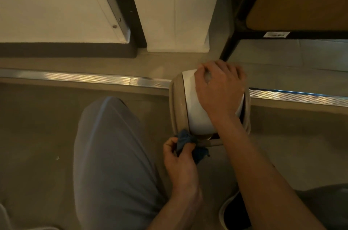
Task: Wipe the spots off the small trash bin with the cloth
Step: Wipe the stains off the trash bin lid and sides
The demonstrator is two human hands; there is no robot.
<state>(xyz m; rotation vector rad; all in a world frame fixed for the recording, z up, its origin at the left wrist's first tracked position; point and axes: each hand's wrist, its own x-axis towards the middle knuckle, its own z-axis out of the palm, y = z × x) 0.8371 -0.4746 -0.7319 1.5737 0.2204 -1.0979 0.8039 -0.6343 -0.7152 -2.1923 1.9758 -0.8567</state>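
A small trash bin (178,105) with a beige rim and a white lid stands on the floor, seen from above. My right hand (219,84) lies over the far part of the white lid, fingers curled down around its edge. My left hand (179,156) grips a bunched blue cloth (185,140) and presses it against the near left corner of the beige rim. The bin's sides below the rim are hidden.
A metal threshold strip (84,77) crosses the floor at the bin's level. A white door (56,4) and wall panel (177,7) rise behind. A black-framed wooden table (301,0) stands at upper right. My grey-trousered knee (113,145) is left of the bin, a shoe (233,211) lower right.
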